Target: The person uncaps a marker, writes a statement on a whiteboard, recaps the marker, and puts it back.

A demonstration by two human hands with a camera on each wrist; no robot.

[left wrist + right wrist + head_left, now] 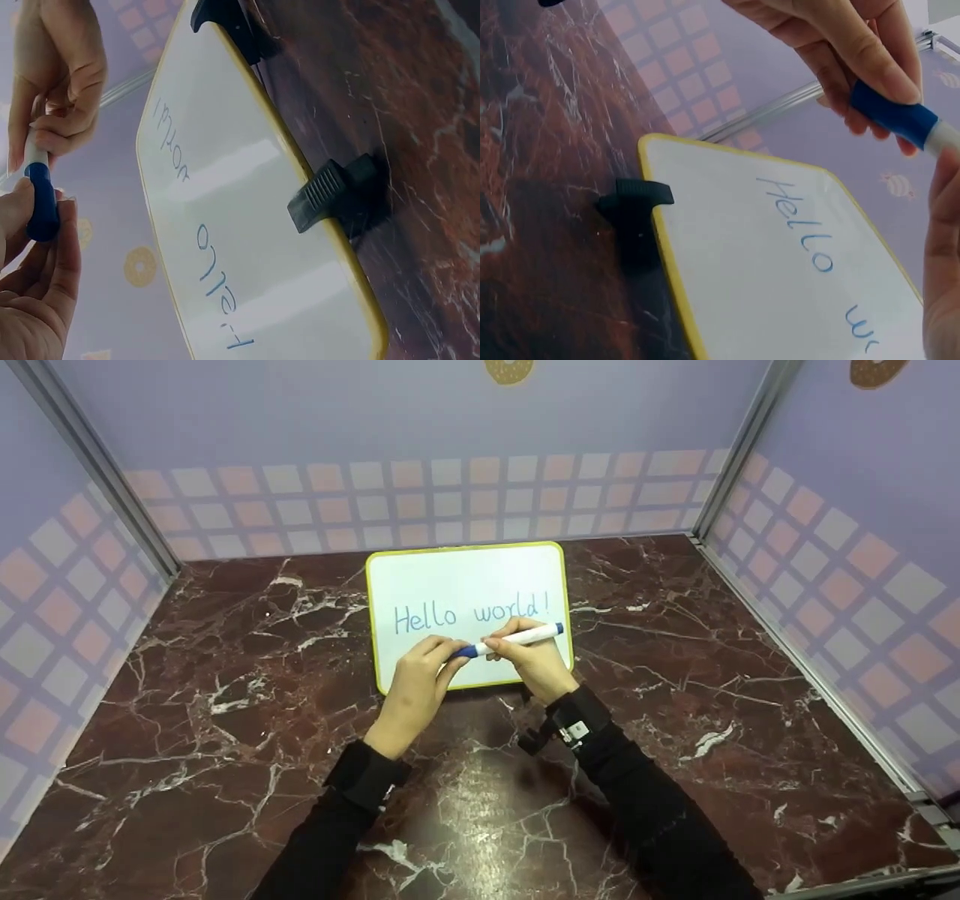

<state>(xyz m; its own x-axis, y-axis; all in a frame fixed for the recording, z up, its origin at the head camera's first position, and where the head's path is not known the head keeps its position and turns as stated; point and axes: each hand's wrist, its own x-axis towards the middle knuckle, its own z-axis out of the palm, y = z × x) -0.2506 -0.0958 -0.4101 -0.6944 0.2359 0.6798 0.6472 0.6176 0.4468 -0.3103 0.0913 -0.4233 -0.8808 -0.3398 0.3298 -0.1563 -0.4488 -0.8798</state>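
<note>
A white marker [531,635] with blue ends is held between both hands above the lower part of a yellow-framed whiteboard [442,577]. My left hand [414,684] pinches the blue cap [43,206] between thumb and fingers. The white barrel is gripped by my right hand [541,664], close to the cap. In the left wrist view the cap meets the barrel with no visible gap. "Hello world!" stands on the board in blue handwriting [425,617]. The board leans back, and part of its lower edge is hidden behind the hands in the head view.
Dark clips [326,193] support the board's lower edge on a dark red marbled table [225,750]. Purple walls [412,420] with pink and white checks enclose the table at the back and both sides, with metal posts [739,450] at the corners.
</note>
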